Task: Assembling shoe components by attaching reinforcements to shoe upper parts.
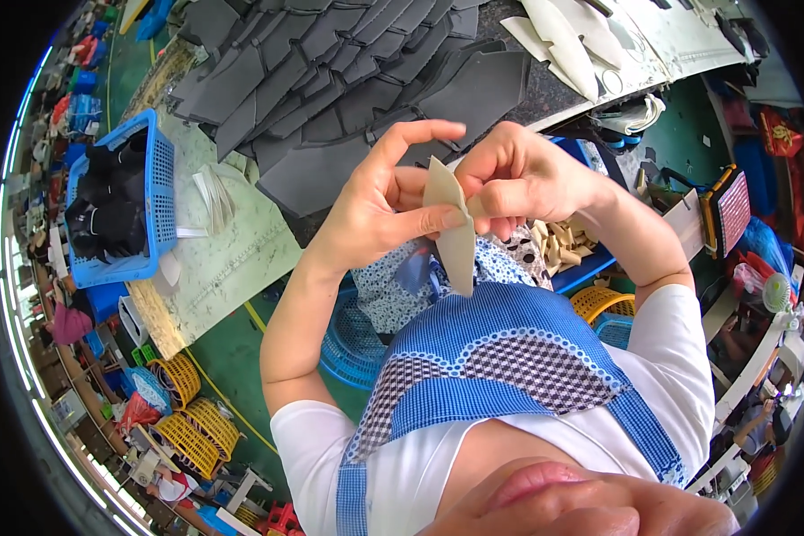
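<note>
My left hand (380, 201) grips a thin cream-coloured flat piece (458, 255) with a pointed lower end. Its thumb presses on the near face, while the index finger sticks out above. At the piece's upper right edge, my right hand (529, 179) is closed, thumb and fingertips pinched against that edge. Both hands are raised in front of my chest, over the near edge of a dark tabletop. Just beyond them lie many overlapping dark grey flat cut pieces (330, 80), spread in rows. What the curled right fingers cover is hidden.
Left stands a blue plastic basket (161, 192) of black items on a pale board (223, 268), beside a stack of thin pale pieces (213, 198). White cut pieces (563, 45) lie far right. A blue crate (590, 268) with small cream pieces stands beside my right arm.
</note>
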A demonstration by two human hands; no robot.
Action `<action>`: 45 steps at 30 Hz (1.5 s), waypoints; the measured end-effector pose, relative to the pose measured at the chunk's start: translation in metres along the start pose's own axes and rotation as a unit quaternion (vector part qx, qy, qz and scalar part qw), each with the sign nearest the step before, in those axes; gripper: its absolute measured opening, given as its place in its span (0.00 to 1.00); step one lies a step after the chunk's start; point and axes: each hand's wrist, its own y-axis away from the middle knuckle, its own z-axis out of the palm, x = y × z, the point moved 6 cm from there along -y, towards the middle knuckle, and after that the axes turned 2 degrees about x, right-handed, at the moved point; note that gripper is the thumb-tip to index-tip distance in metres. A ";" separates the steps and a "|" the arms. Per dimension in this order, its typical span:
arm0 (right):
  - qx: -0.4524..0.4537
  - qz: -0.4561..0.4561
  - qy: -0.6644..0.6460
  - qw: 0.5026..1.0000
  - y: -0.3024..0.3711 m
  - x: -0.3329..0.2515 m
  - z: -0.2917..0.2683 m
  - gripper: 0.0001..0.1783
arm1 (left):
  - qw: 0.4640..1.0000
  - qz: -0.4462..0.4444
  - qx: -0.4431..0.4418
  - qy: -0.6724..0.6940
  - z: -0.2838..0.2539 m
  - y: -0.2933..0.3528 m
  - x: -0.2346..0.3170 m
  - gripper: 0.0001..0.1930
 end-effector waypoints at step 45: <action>0.268 -0.027 0.660 0.701 -0.055 0.002 -0.065 0.27 | 0.653 0.170 0.124 -0.728 -0.026 0.012 -0.021 0.41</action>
